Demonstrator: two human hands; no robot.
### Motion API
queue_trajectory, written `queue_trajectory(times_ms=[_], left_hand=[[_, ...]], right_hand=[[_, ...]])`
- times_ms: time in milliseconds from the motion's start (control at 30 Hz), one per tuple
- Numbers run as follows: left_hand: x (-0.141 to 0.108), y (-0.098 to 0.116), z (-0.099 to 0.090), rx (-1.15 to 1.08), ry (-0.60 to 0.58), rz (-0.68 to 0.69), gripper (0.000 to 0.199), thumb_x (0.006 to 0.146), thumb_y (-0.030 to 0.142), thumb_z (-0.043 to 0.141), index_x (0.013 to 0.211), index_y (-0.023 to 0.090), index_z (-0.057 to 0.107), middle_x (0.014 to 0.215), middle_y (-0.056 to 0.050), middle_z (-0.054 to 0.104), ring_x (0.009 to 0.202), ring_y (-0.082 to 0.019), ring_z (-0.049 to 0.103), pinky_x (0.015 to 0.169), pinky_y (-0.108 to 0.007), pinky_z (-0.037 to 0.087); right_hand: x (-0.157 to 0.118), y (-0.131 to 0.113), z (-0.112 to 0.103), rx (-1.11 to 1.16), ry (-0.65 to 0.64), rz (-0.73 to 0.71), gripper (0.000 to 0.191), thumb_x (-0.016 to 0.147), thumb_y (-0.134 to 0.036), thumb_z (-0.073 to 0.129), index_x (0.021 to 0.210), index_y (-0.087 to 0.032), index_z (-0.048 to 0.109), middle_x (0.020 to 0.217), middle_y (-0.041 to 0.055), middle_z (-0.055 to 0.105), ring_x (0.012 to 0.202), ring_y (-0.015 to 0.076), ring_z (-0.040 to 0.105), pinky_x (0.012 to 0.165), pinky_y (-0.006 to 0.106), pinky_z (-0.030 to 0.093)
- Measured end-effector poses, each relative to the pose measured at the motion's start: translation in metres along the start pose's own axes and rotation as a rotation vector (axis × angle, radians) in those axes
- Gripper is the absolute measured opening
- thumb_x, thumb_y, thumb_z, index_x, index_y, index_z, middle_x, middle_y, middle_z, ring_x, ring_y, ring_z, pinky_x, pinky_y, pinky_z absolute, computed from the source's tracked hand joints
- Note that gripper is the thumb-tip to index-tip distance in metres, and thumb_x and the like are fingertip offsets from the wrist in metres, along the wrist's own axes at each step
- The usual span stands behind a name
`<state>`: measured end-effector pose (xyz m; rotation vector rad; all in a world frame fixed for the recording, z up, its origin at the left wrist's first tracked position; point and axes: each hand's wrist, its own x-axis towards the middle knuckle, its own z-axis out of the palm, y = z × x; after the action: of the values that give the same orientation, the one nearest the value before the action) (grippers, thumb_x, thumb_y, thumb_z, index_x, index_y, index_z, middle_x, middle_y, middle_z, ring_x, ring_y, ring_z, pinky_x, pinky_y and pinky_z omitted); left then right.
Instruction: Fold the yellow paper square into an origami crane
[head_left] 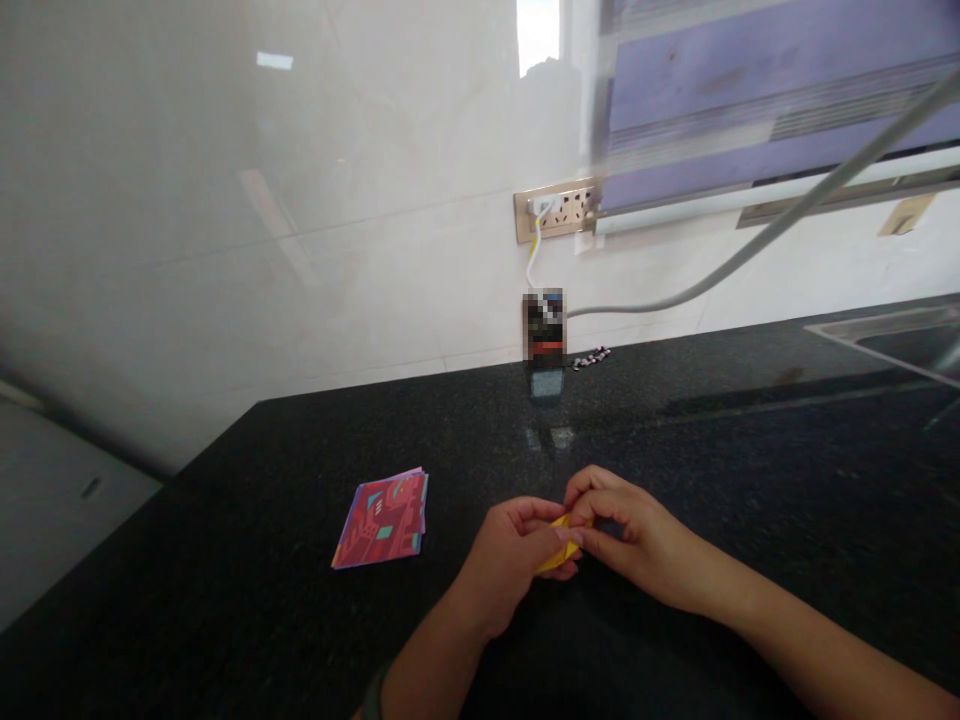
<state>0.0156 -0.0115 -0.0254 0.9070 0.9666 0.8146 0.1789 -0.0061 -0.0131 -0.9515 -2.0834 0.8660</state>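
Note:
A small yellow piece of folded paper [553, 560] sits between my two hands, just above the dark countertop. My left hand [517, 555] grips it from the left, thumb on top and fingers curled beneath. With thumb and fingertips, my right hand [626, 530] pinches its upper right end. Fingers cover much of the paper, so its full shape is hidden. Left of my hands, a stack of patterned paper sheets [381, 520], red and purple on top, lies flat on the counter.
Against the back wall leans a blurred-out phone-like object [545, 328], with a beaded string [591, 358] beside it. A white cable [534, 255] runs up to the wall socket [559, 208]. A grey hose [720, 275] crosses at right toward a sink edge [885, 345]. The black countertop [247, 620] ends at left.

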Motion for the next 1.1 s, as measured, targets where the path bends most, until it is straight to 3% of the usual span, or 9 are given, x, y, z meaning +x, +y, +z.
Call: queue_trajectory(times_ms=[167, 233, 333, 433, 533, 667, 767, 867, 1100], left_hand=[[0.000, -0.001, -0.003, -0.009, -0.026, 0.033, 0.041, 0.057, 0.021, 0.072, 0.094, 0.010, 0.057, 0.074, -0.006, 0.065, 0.061, -0.012, 0.059, 0.060, -0.025, 0.047], [0.000, 0.000, -0.003, -0.017, 0.003, 0.064, 0.041, 0.058, 0.023, 0.072, 0.095, 0.010, 0.057, 0.075, -0.007, 0.065, 0.064, -0.014, 0.060, 0.061, -0.025, 0.047], [0.000, 0.001, -0.002, -0.021, 0.066, 0.121, 0.044, 0.059, 0.023, 0.071, 0.099, 0.012, 0.055, 0.073, -0.006, 0.066, 0.067, -0.016, 0.061, 0.063, -0.026, 0.048], [0.000, 0.003, 0.000, -0.027, 0.085, 0.160, 0.049, 0.060, 0.021, 0.071, 0.104, 0.012, 0.052, 0.069, -0.004, 0.065, 0.064, -0.015, 0.061, 0.063, -0.027, 0.048], [-0.001, 0.004, 0.001, -0.022, 0.064, 0.208, 0.051, 0.060, 0.019, 0.070, 0.106, 0.012, 0.049, 0.064, -0.002, 0.065, 0.057, -0.011, 0.058, 0.061, -0.024, 0.046], [-0.001, 0.004, 0.002, 0.002, 0.080, 0.207, 0.048, 0.061, 0.019, 0.070, 0.104, 0.012, 0.050, 0.063, -0.002, 0.065, 0.056, -0.011, 0.058, 0.060, -0.024, 0.045], [-0.001, 0.003, 0.002, 0.048, 0.088, 0.154, 0.034, 0.062, 0.024, 0.069, 0.091, 0.010, 0.058, 0.070, -0.006, 0.066, 0.059, -0.012, 0.059, 0.060, -0.024, 0.044], [-0.002, 0.003, 0.002, 0.130, 0.068, 0.132, 0.025, 0.065, 0.029, 0.066, 0.077, 0.008, 0.063, 0.065, -0.007, 0.065, 0.058, -0.013, 0.058, 0.057, -0.023, 0.042], [-0.002, -0.002, 0.003, 0.143, 0.063, 0.199, 0.019, 0.066, 0.028, 0.064, 0.069, 0.010, 0.064, 0.061, -0.005, 0.064, 0.057, -0.012, 0.057, 0.058, -0.023, 0.042]], right_hand=[[0.000, 0.004, 0.001, 0.015, 0.055, 0.027, 0.009, 0.078, -0.018, 0.052, 0.071, -0.018, 0.058, 0.088, 0.0037, 0.051, 0.080, 0.0147, 0.053, 0.072, 0.028, 0.044], [0.001, 0.009, 0.001, 0.071, 0.182, 0.099, 0.008, 0.078, -0.023, 0.052, 0.084, -0.020, 0.057, 0.093, 0.0049, 0.051, 0.081, 0.0154, 0.053, 0.069, 0.028, 0.045], [0.003, 0.014, 0.002, 0.251, 0.358, 0.293, 0.028, 0.077, -0.032, 0.054, 0.101, -0.019, 0.048, 0.091, 0.0055, 0.053, 0.077, 0.0155, 0.053, 0.061, 0.025, 0.046], [0.004, 0.014, 0.003, 0.447, 0.179, 0.384, 0.025, 0.073, -0.037, 0.058, 0.085, -0.016, 0.054, 0.076, 0.0028, 0.056, 0.065, 0.0128, 0.053, 0.051, 0.021, 0.042], [0.004, 0.008, 0.005, 0.540, 0.009, 0.349, 0.022, 0.070, -0.034, 0.062, 0.074, -0.013, 0.058, 0.070, 0.0015, 0.059, 0.060, 0.0102, 0.052, 0.050, 0.019, 0.039], [0.003, 0.002, 0.010, 0.543, 0.057, 0.352, 0.017, 0.072, -0.031, 0.060, 0.075, -0.014, 0.059, 0.070, 0.0010, 0.060, 0.057, 0.0089, 0.051, 0.048, 0.019, 0.037], [0.003, 0.001, 0.011, 0.536, 0.073, 0.368, 0.016, 0.072, -0.030, 0.060, 0.072, -0.014, 0.058, 0.065, -0.0002, 0.058, 0.055, 0.0088, 0.050, 0.047, 0.019, 0.037], [0.004, 0.000, 0.011, 0.549, 0.081, 0.366, 0.018, 0.073, -0.031, 0.059, 0.067, -0.014, 0.056, 0.062, -0.0012, 0.056, 0.054, 0.0085, 0.050, 0.048, 0.019, 0.037], [0.003, 0.000, 0.012, 0.583, 0.086, 0.335, 0.019, 0.074, -0.031, 0.058, 0.068, -0.014, 0.056, 0.063, -0.0003, 0.057, 0.055, 0.0086, 0.051, 0.048, 0.019, 0.038]])
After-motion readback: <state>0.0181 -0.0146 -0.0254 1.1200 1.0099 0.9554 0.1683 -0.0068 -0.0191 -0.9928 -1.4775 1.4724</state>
